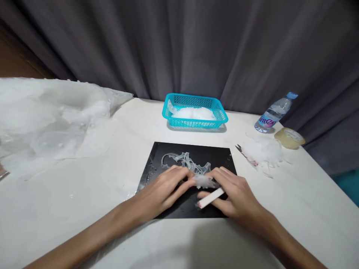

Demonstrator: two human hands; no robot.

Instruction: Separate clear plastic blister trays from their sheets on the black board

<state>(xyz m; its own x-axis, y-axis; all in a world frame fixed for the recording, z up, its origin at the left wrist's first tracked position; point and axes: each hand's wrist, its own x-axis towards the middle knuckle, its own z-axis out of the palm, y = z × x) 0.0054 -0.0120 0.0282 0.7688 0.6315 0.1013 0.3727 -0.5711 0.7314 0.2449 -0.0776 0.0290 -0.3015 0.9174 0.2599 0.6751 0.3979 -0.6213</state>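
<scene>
My left hand (174, 186) pinches a small, translucent whitish plastic piece (204, 181) between thumb and fingers, above a black square board (179, 213). On the other side of this piece, the fingers of my right hand (232, 190) touch its edge. A slim white lighter (211, 198) with a red and dark end lies in my right hand, between thumb and fingers, its end pointing toward the lower left. Just beyond my fingers, tangled clear plastic strips (190, 161) rest on the board.
A turquoise basket (195, 124) with white pieces stands at the back. On the right are small scissors (246, 156), a pile of whitish scraps (263, 149), a tape roll (289, 138) and a water bottle (275, 114). A large clear bag (50, 119) of white material covers the left.
</scene>
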